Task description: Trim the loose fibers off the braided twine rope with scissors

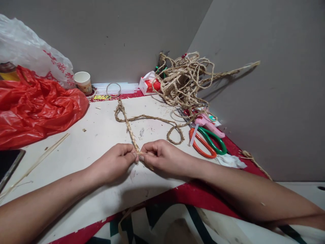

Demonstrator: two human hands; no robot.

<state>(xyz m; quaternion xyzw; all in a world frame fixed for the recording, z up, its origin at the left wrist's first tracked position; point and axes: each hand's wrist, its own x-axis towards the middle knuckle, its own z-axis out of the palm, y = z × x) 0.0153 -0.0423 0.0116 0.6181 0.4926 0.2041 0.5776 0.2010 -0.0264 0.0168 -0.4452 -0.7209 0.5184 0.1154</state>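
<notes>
A braided straw cord (130,130) runs from a looped end near the middle of the white board (101,135) down to my fingertips. My left hand (118,161) pinches its near end between thumb and forefinger. Right beside it, my right hand (162,157) is closed on thin straw strands at the same end, and the fingertips of both hands almost touch. From the looped end, a darker stretch of cord curves off to the right and forms a small loop on the board.
At the back right lies a large tangle of straw rope (182,81). Orange-and-green-handled scissors (208,142) and a pink glue gun (207,123) lie near my right forearm. A red plastic bag (40,105), paper cup (83,82) and dark phone (8,166) are left.
</notes>
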